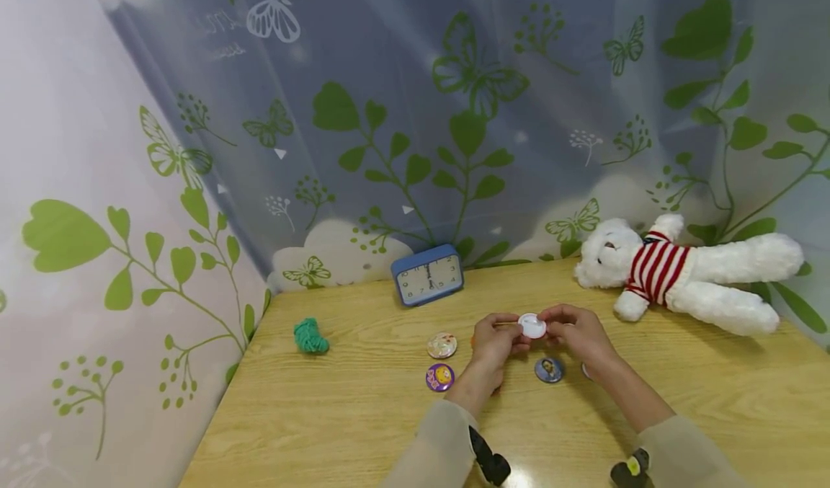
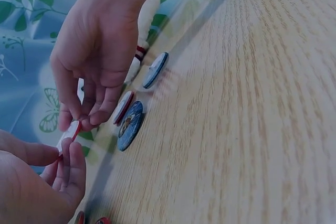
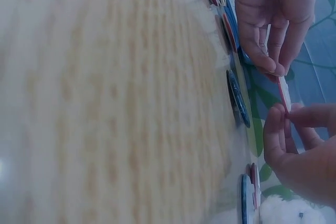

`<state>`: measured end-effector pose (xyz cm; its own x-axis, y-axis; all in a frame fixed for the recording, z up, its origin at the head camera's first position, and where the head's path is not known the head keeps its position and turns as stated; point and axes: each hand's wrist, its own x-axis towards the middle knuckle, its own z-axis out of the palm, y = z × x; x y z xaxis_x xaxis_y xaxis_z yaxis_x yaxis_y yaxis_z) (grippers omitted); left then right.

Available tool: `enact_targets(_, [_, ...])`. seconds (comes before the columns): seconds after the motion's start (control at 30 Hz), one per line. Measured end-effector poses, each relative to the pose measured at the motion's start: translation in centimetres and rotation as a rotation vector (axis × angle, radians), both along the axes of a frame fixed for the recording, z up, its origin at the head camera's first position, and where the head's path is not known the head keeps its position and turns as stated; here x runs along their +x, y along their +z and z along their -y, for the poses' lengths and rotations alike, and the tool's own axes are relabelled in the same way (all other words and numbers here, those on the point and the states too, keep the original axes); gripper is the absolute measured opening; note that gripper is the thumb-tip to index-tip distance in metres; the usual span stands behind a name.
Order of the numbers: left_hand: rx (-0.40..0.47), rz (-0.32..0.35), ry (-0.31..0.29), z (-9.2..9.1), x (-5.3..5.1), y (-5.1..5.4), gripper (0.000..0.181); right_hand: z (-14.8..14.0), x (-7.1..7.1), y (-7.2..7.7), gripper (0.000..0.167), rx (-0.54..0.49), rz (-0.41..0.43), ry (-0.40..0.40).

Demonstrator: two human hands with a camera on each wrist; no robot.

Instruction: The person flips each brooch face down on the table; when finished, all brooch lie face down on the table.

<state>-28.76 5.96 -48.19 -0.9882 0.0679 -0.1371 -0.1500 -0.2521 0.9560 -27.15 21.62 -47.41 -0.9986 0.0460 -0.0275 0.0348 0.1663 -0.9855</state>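
Both hands hold one round badge (image 1: 532,326) above the table, its white back facing up in the head view. The left hand (image 1: 493,344) pinches its left edge and the right hand (image 1: 581,335) pinches its right edge. In the left wrist view the badge (image 2: 69,135) shows a red rim between the left hand (image 2: 39,182) and the right hand (image 2: 100,51). Below the hands lies a blue badge with a portrait (image 1: 549,370). Left of the left hand lie a purple badge (image 1: 440,377) and a pale patterned badge (image 1: 442,345).
A blue clock (image 1: 428,274) stands at the table's back, before a leaf-patterned curtain (image 1: 389,55). Green yarn (image 1: 311,336) lies at the left. A white teddy bear in a striped shirt (image 1: 658,270) lies at the back right. Another badge (image 2: 156,70) lies near the right forearm.
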Motion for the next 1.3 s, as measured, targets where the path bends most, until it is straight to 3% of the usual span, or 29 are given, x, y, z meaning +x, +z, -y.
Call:
enact_targets(0.43, [-0.059, -0.025, -0.007, 0.1, 0.1, 0.1, 0.033, -0.2, 0.0, -0.6, 0.019, 0.036, -0.01, 0.008])
enact_targets(0.93, [-0.212, 0.032, -0.002, 0.2, 0.6, 0.9, 0.021, -0.2, 0.0, -0.8, 0.019, 0.099, -0.012, -0.004])
enact_targets(1.3, [-0.189, 0.064, -0.032, 0.0, 0.7, 1.0, 0.026, 0.0, 0.1, -0.3, 0.029, 0.176, 0.057, -0.013])
